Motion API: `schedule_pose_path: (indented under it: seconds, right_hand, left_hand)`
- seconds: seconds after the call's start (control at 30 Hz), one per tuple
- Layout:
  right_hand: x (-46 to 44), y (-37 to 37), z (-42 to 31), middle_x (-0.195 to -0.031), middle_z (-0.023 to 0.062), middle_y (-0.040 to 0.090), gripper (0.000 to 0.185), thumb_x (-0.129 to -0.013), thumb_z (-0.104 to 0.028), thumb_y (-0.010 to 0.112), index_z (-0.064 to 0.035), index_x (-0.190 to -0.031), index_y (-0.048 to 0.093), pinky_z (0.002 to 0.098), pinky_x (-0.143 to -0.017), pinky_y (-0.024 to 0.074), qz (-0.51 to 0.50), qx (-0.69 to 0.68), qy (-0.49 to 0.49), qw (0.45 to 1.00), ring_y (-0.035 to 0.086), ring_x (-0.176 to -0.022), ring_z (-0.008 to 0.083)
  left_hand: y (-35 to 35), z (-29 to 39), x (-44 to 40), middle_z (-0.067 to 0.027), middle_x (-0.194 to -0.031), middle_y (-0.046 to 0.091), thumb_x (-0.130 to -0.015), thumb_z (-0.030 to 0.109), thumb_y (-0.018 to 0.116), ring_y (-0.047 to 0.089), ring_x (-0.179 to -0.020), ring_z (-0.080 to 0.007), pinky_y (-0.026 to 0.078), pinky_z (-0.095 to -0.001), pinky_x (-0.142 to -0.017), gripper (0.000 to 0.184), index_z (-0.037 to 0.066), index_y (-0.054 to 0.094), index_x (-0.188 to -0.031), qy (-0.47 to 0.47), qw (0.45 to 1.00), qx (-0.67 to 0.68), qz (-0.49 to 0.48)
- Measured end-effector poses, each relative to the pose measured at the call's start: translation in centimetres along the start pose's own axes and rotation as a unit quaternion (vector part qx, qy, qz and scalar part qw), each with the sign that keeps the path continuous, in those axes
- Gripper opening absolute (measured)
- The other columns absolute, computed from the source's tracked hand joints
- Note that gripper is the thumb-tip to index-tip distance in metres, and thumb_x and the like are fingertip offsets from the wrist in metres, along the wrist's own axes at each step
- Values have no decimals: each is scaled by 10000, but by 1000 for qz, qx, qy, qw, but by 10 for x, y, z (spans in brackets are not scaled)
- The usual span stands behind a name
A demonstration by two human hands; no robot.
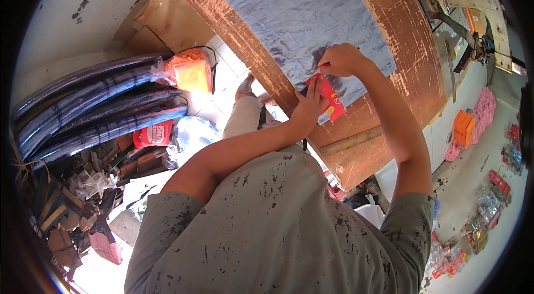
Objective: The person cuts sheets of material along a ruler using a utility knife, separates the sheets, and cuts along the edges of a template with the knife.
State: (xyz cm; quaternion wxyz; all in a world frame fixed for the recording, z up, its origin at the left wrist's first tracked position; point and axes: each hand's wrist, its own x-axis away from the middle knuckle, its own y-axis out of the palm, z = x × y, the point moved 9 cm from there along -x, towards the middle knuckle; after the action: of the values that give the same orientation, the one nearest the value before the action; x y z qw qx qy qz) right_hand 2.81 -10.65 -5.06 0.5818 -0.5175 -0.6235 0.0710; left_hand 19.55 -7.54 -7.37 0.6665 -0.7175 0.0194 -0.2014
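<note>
A red printed sheet or flat packet (336, 106) with yellow and white marks lies on the grey-blue marbled sheet (300, 10) covering part of the worn brown board. My left hand (311, 103) rests on its left side, fingers stretched out and pressing it flat. Just above the sheet's upper end is my right hand (344, 60), fingers curled into a pinch. A small dark reddish bit shows at those fingertips, too small to name.
The scratched wooden board (409, 21) slopes under my hands. On the left lie plastic-wrapped rolls (94, 99), an orange bag (193, 70), a red bag (153, 135) and wood scraps (61, 210). Tools (464, 35) crowd the upper right; an orange block (464, 127) is below them.
</note>
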Motion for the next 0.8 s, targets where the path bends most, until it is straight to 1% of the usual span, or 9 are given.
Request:
schedule_pose_path:
  seconds: [0.23,0.37,0.43,0.53,0.57,0.6,0.63,0.77,0.8]
  right_hand:
    - [-1,0,4,-790,103,748,257,-887,-375,673,-165,-894,821,488,-719,547,-14,-21,14,1000,718,-798,343]
    - [-3,0,4,-789,104,749,257,-884,-373,674,-164,-895,822,488,-712,544,-12,-24,15,1000,717,-783,342]
    - [-2,0,1,-775,102,743,253,-879,-365,670,-153,-862,807,490,-702,542,-13,-16,17,1000,714,-766,343]
    - [-2,0,-1,-765,102,738,255,-874,-359,669,-136,-825,783,493,-695,542,-9,-13,20,1000,711,-755,349]
    - [-2,0,-2,-765,102,738,255,-874,-359,669,-136,-825,783,493,-695,542,-5,-13,24,1000,711,-755,349]
    - [-2,0,-3,-807,108,761,245,-863,-361,688,-147,-846,805,491,-727,570,-9,-1,36,999,737,-800,342]
    - [-1,0,-4,-849,113,784,238,-853,-363,707,-158,-867,828,489,-759,597,-14,10,48,999,763,-845,335]
    - [9,2,-2,-861,114,789,250,-849,-367,712,-154,-895,835,501,-769,595,4,10,65,998,761,-850,345]
    - [15,0,1,-862,109,791,258,-857,-372,713,-158,-923,842,507,-772,592,29,-28,62,997,759,-846,351]
  left_hand:
    - [2,0,0,-388,-1724,197,-958,285,677,294,-1570,-557,616,-614,-937,406,199,629,-1352,-4,1000,10,7]
    - [-1,-3,1,-397,-1718,199,-951,285,677,291,-1566,-570,613,-629,-937,418,176,621,-1351,4,1000,11,10]
    - [1,0,1,-402,-1716,197,-949,285,677,293,-1562,-575,615,-633,-932,420,167,618,-1348,10,1000,7,11]
    - [-5,-4,2,-414,-1708,203,-945,280,677,299,-1559,-582,621,-632,-915,407,135,614,-1320,11,999,-1,43]
    - [-5,-5,3,-406,-1706,224,-956,270,670,301,-1570,-559,630,-593,-904,389,110,610,-1305,17,999,0,36]
    - [-5,-4,3,-399,-1704,244,-967,260,664,303,-1582,-536,638,-554,-894,373,84,607,-1290,23,999,2,29]
    - [-3,-3,3,-399,-1704,244,-967,260,664,303,-1582,-536,638,-554,-894,373,84,607,-1290,28,999,-1,32]
    - [-4,-4,2,-410,-1695,251,-970,248,655,303,-1578,-544,643,-562,-884,369,80,611,-1295,36,998,4,49]
    - [-3,-3,3,-414,-1691,251,-970,244,653,302,-1577,-548,644,-568,-884,371,80,613,-1300,41,998,-5,49]
